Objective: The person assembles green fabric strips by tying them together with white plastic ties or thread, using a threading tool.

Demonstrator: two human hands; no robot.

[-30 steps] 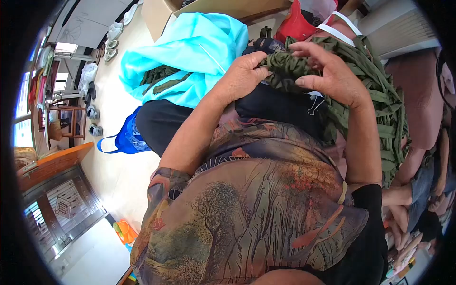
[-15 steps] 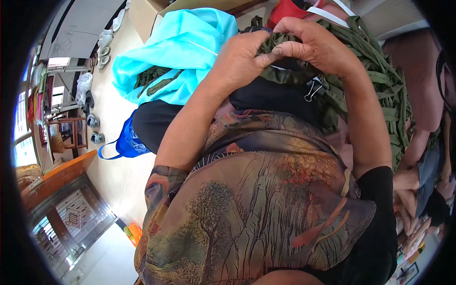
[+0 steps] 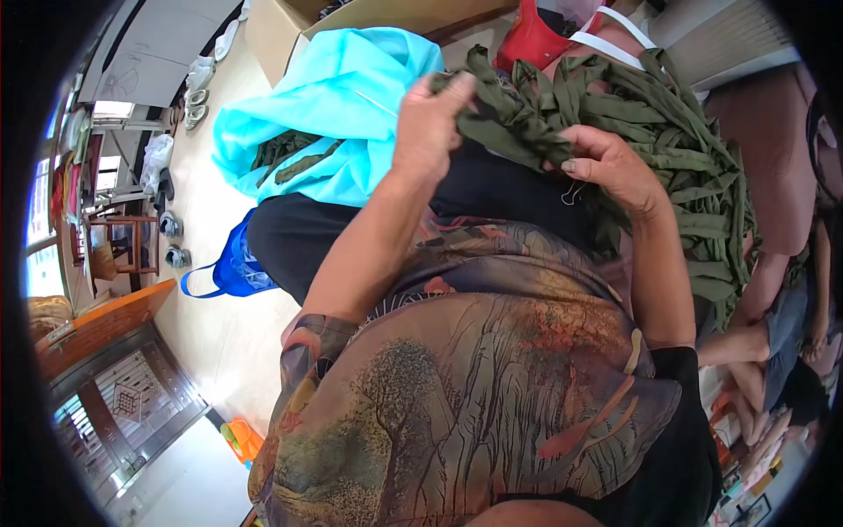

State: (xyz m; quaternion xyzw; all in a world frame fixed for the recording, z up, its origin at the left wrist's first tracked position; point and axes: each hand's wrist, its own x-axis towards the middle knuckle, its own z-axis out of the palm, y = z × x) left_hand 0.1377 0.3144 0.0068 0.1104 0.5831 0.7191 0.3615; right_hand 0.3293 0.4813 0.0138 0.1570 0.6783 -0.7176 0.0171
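A dark olive-green fabric strip (image 3: 505,139) stretches bunched between my two hands above my black-clad lap. My left hand (image 3: 423,132) is closed, pinching its left end between thumb and fingers. At the other end my right hand (image 3: 619,171) grips the cloth with thumb and forefinger. Just below the right fingertips a wire clip handle (image 3: 572,191) shows; what it clips is hidden. Beside my right hand spreads a large heap of similar green strips (image 3: 685,162). To the left lies a turquoise bag (image 3: 351,88) with more green strips inside its opening.
A cardboard box (image 3: 281,44) stands behind the turquoise bag. A red bag (image 3: 531,35) with white straps lies at the back. On the floor at left are a blue bag (image 3: 237,259) and several shoes (image 3: 176,255). Other people's limbs (image 3: 755,351) show at the right.
My hands have moved apart, the left to the left and the right lower and to the right. The green strip between them is now spread out.
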